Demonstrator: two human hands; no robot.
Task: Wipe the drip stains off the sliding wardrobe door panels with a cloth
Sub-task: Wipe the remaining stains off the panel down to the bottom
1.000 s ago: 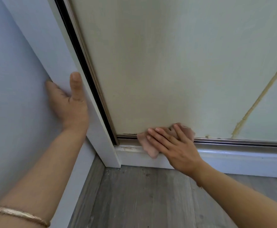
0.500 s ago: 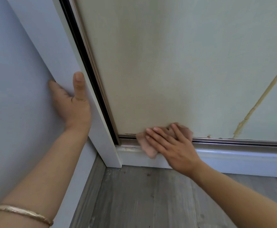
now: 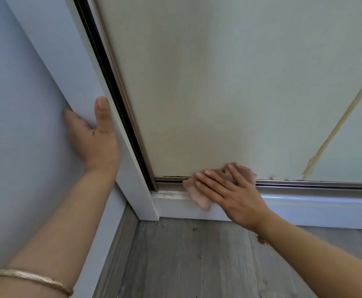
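Observation:
A cream sliding wardrobe door panel (image 3: 208, 93) fills the upper middle of the head view. My right hand (image 3: 229, 190) presses a pinkish-brown cloth (image 3: 199, 197) flat against the panel's bottom edge and the metal bottom track (image 3: 315, 186), fingers straight. The cloth hangs down over the white skirting below. My left hand (image 3: 94, 140) rests on the white wardrobe frame post (image 3: 119, 134) at the left, thumb along its front face and fingers round its side against the wall. A long yellowish drip streak (image 3: 337, 125) runs diagonally down the panel at the right.
A pale blue wall (image 3: 14, 125) stands at the left. White skirting (image 3: 304, 209) runs under the track, with brown grime near the corner (image 3: 169, 195). Grey wood-look floor (image 3: 197, 265) lies below. A gold bangle (image 3: 36, 278) sits on my left wrist.
My right hand and the cloth have stayed at about the same spot on the panel's bottom edge, shifting only slightly. My left hand keeps its place on the frame post.

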